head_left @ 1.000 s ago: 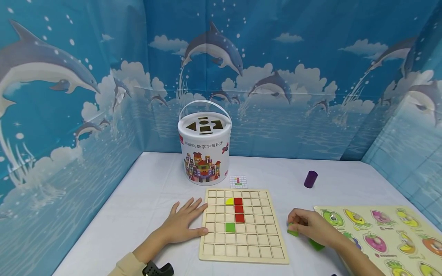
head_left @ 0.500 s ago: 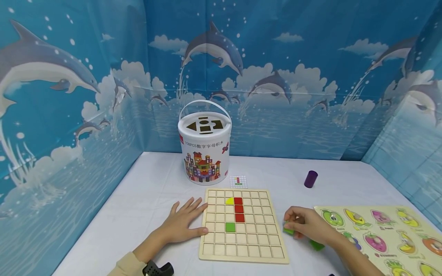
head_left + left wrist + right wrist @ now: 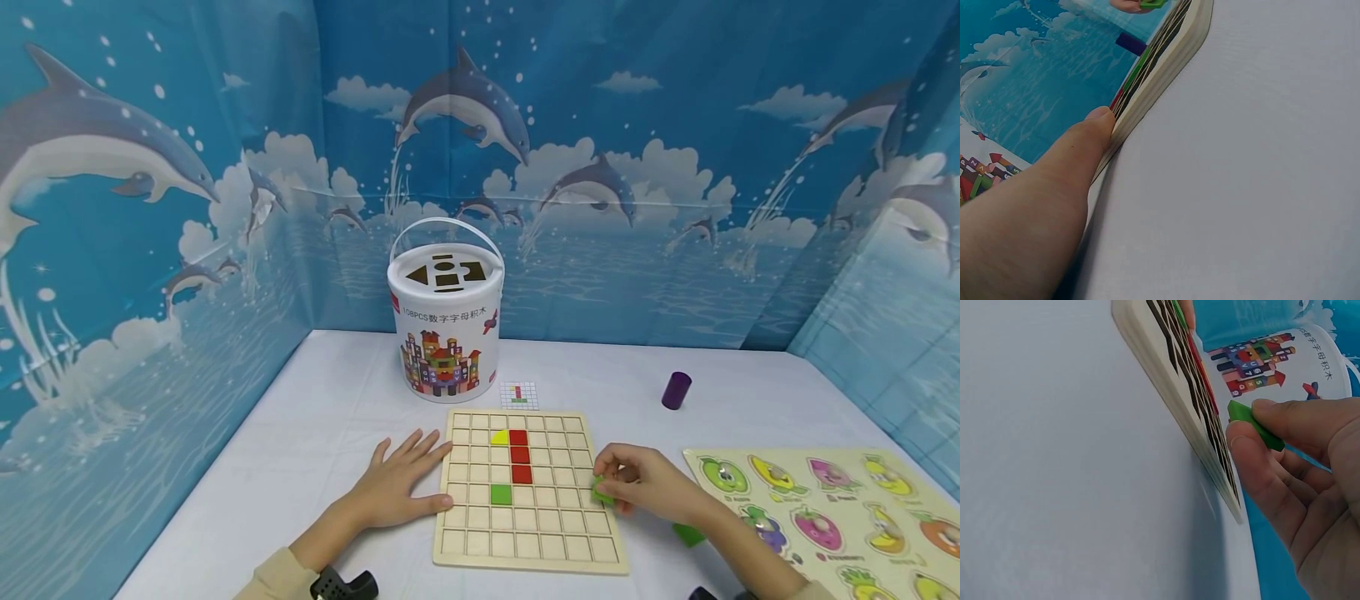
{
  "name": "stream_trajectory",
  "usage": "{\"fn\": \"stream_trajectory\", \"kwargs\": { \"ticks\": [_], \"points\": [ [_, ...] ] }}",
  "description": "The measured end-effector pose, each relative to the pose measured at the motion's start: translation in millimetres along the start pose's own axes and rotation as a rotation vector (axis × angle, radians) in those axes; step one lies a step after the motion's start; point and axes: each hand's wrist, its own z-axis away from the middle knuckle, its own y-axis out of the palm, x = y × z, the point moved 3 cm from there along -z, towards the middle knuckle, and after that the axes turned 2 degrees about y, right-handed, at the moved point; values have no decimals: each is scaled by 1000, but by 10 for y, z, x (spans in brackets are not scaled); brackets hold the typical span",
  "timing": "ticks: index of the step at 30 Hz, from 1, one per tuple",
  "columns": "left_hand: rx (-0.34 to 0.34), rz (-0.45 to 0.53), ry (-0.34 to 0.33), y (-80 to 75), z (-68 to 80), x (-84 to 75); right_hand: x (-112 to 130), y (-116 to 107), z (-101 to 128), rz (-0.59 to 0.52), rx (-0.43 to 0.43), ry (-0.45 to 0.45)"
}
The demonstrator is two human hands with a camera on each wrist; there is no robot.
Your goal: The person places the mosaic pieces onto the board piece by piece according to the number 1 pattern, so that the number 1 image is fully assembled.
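Note:
My right hand pinches a green square tile between thumb and fingertips, over the right edge of the wooden grid board. On the board, a yellow quarter-round tile sits beside the top of a column of red square tiles. Lower left of that column lies a green tile in its own cell. My left hand lies flat with fingers spread, thumb and fingertips at the board's left edge. The left wrist view shows its thumb against the board's side.
Another green tile lies under the right forearm. A fruit picture board covers the right side of the table. Behind the grid board are a small pattern card and a white block bucket. A purple cylinder stands at back right.
My right hand has carried the green tile leftward from the table to the grid board's right edge. The left hand has stayed in place.

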Motion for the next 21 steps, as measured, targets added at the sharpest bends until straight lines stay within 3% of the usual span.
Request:
{"fn": "stream_trajectory", "kwargs": {
  "ticks": [21],
  "points": [
    [19, -13, -18, -1, -8, 4, 202, 283, -306, -33, 83, -45]
  ]
}}
